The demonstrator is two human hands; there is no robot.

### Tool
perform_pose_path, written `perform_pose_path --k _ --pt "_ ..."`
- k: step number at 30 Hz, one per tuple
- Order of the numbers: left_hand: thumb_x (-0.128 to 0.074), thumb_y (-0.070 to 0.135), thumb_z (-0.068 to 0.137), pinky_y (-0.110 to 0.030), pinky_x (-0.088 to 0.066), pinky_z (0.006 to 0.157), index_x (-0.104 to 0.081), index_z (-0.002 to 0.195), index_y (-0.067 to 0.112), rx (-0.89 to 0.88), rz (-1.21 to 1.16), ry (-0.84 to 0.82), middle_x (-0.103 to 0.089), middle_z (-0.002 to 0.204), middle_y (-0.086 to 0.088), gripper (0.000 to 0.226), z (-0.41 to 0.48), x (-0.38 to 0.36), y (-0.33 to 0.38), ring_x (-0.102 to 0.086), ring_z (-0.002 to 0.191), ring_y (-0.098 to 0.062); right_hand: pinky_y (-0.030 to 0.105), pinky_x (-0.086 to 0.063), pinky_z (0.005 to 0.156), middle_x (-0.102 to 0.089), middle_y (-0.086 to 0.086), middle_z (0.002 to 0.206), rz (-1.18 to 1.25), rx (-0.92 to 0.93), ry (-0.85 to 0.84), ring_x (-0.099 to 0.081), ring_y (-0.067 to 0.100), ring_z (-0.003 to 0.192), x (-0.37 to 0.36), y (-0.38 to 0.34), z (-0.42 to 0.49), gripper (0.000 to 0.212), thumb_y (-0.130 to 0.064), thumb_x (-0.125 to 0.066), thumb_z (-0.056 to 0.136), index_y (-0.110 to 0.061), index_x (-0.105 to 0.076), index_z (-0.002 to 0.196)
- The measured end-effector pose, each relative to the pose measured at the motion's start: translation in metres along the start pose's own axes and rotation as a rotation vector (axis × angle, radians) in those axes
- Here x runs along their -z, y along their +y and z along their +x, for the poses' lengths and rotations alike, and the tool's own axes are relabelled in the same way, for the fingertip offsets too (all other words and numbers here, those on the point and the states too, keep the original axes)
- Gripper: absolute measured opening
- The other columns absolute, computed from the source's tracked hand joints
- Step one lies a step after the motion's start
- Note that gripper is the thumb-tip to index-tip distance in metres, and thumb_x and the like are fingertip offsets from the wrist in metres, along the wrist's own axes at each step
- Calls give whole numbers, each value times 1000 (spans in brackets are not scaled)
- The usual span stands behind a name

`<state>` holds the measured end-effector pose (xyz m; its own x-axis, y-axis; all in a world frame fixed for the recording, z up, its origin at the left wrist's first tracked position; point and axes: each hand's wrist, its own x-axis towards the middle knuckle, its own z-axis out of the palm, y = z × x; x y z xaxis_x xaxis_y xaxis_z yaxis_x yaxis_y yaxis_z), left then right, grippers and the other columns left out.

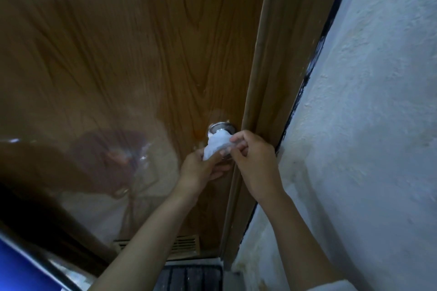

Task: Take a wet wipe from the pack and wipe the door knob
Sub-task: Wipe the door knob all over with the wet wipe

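The door knob (221, 128) sat near the wooden door (118, 54) edge, just beside the frame (267, 78), wrapped in a white wet wipe (216, 146). The left hand (201, 169) and right hand (253, 160) both pinched it, with the wall (366, 125) close by.

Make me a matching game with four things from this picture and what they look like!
Things:
1 wipe
2 door
3 wall
4 knob

Looks:
A shiny silver
B rough, pale, on the right
C brown wood grain
D white, crumpled, bunched over the knob

Pairs: 1-D, 2-C, 3-B, 4-A
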<state>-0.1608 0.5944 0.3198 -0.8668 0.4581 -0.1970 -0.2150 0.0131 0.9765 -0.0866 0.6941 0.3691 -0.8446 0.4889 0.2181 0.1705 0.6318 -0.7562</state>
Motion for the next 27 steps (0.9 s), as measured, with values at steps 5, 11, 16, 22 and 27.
perform_pose_path --k 5,11,16,22,27 --pt "-65 30 83 -20 -48 62 -53 90 22 -252 385 277 -62 78 6 16 -14 0 1 -65 72 -7 39 -55 85 -66 2 116 -32 42 105 -62 19 104 -12 7 -3 22 -27 -57 90 -19 -58 111" --pt "-68 22 80 -17 -35 81 -52 118 20 -559 635 441 -48 123 -5 41 -22 -2 14 -46 107 -14 24 -53 69 -70 9 94 -194 254 321 -67 19 82 -23 11 -11 16 -20 -65 85 -7 -67 95" --pt "-68 16 80 -11 -32 83 -61 116 14 -626 869 446 -47 126 -7 37 -28 -4 22 -46 115 -20 24 -55 68 -69 13 94 -353 328 436 -66 22 83 -26 11 -14 16 -16 -70 79 -4 -70 90" --pt "-79 12 70 -34 -48 71 -66 108 9 -810 962 512 -51 115 -25 41 -39 -7 21 -54 98 -37 40 -59 77 -70 15 106 -167 290 335 -67 26 97 -29 18 -13 29 -19 -63 83 -3 -64 107" --pt "-72 -4 72 -11 -42 59 -69 85 8 -852 884 293 -56 87 -2 18 -27 1 1 -59 72 -14 19 -54 66 -68 8 86 -125 363 394 -66 14 76 -37 27 -18 24 -25 -51 85 -7 -68 89"
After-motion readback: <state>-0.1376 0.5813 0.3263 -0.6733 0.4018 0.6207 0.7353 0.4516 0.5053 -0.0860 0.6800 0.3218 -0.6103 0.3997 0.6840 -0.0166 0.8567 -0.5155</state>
